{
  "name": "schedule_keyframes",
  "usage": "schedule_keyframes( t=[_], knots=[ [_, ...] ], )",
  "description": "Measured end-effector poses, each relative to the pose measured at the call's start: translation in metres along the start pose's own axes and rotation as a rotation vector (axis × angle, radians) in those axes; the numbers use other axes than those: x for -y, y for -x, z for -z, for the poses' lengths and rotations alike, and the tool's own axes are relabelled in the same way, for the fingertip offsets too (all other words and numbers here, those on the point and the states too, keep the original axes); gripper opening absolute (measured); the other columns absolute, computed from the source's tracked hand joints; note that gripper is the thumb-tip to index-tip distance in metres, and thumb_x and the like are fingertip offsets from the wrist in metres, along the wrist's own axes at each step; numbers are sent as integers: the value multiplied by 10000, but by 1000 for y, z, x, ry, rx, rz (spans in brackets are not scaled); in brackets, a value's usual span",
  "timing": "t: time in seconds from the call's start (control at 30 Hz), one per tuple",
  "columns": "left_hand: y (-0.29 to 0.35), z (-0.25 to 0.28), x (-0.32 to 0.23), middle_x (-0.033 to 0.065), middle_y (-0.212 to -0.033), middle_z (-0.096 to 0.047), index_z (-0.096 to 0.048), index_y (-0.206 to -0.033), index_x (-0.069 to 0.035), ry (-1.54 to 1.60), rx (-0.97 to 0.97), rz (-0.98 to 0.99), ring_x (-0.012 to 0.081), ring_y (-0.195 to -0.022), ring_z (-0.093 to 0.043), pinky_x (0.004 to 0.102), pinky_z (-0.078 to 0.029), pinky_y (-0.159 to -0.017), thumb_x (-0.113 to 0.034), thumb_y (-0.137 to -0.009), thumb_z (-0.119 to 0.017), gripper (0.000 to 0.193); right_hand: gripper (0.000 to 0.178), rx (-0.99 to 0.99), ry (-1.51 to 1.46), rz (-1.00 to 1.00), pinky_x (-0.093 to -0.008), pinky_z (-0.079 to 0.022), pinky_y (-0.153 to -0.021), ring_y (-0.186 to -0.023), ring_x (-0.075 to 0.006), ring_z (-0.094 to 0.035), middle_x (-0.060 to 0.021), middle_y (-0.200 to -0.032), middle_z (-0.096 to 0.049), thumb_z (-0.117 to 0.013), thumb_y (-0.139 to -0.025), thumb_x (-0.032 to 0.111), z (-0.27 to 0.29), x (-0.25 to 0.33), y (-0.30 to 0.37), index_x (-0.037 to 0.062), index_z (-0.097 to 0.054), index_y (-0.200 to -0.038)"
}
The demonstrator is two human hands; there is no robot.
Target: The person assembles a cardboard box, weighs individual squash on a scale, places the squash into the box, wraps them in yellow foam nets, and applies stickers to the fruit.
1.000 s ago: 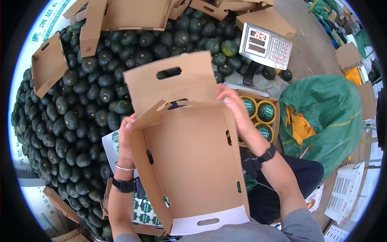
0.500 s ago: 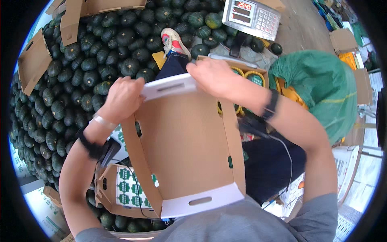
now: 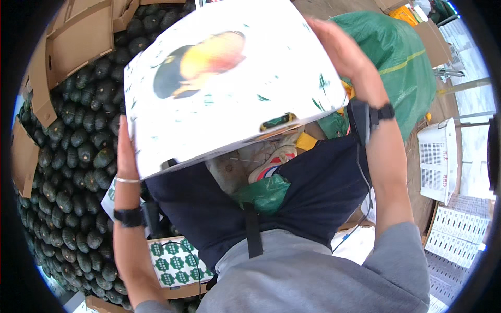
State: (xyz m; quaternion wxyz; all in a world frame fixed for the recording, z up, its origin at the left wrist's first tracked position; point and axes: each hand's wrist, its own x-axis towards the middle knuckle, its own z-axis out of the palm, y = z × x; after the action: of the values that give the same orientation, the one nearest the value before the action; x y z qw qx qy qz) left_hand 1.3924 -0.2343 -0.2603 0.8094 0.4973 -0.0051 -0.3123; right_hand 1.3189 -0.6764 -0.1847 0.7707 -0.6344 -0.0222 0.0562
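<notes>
I hold a cardboard box [image 3: 229, 78] up in front of me, its white printed outside with a dark and yellow picture facing the camera. My left hand [image 3: 125, 151] grips its left lower edge; a bracelet and a black watch sit on that wrist. My right hand [image 3: 339, 52] presses on the box's right upper side, a black watch on the wrist. Below the box show my dark trousers [image 3: 271, 208] and a shoe [image 3: 274, 156].
A large heap of dark green squashes [image 3: 73, 172] fills the left. Flat brown cartons [image 3: 78, 41] lie on it. A green sack [image 3: 402, 57] is at upper right, white crates [image 3: 443, 161] at right, a green-patterned box [image 3: 172, 261] by my knee.
The box was held open with its brown inside toward me; it has been turned over and lifted, so its white printed outside now faces me and hides the scale and squash tray.
</notes>
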Motion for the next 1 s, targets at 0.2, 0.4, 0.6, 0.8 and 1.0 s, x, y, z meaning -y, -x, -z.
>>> schedule_keyframes(
  t=[0.2, 0.4, 0.6, 0.8, 1.0],
  knots=[
    [-91, 12, 121, 72, -1210, -547, -459, -1295, 6, -159, -114, -121, 140, -1020, -544, 282, -458, -886, -397, -962, -452, 523, 616, -389, -161, -228, -344, -529, -821, -1046, -198, -583, -128, -1236, -534, -644, -871, 191, 41, -160, 50, 36, -318, -1370],
    [-108, 41, 157, 88, -1204, -559, -467, -1298, -34, 7, -325, 71, 180, -1041, -567, 309, -478, -866, -405, -957, -455, 504, 578, -555, -285, -283, -313, -491, -830, -988, -168, -592, -87, -1188, -575, -662, -849, 134, 43, -246, 33, 50, -395, -1354],
    [-103, 49, 155, 101, -1139, -586, -508, -1226, 58, -277, -219, 135, 171, -1039, -554, 300, -437, -917, -284, -945, -492, 443, 399, -629, -63, -155, -307, -514, -802, -904, -131, -600, -41, -1049, -620, -680, -841, 151, 43, -236, 36, 51, -517, -1191],
    [-89, 66, 122, 117, -1345, -460, -376, -1361, -2, 37, -202, 443, 271, -1215, -469, 398, -381, -1019, -404, -949, -410, 577, 788, -632, 108, -266, -303, -394, -966, -1159, -222, -496, -174, -1306, -490, -699, -809, 301, 22, -215, 32, 10, -279, -1410],
    [-96, 24, 127, 129, -1383, -417, -313, -1405, -36, 60, -364, 490, 287, -1222, -451, 395, -371, -1014, -494, -920, -419, 676, 803, -690, 252, -145, -375, -387, -970, -1180, -346, -471, -267, -1283, -454, -653, -822, 341, 24, -225, 42, -7, -233, -1412]
  ],
)
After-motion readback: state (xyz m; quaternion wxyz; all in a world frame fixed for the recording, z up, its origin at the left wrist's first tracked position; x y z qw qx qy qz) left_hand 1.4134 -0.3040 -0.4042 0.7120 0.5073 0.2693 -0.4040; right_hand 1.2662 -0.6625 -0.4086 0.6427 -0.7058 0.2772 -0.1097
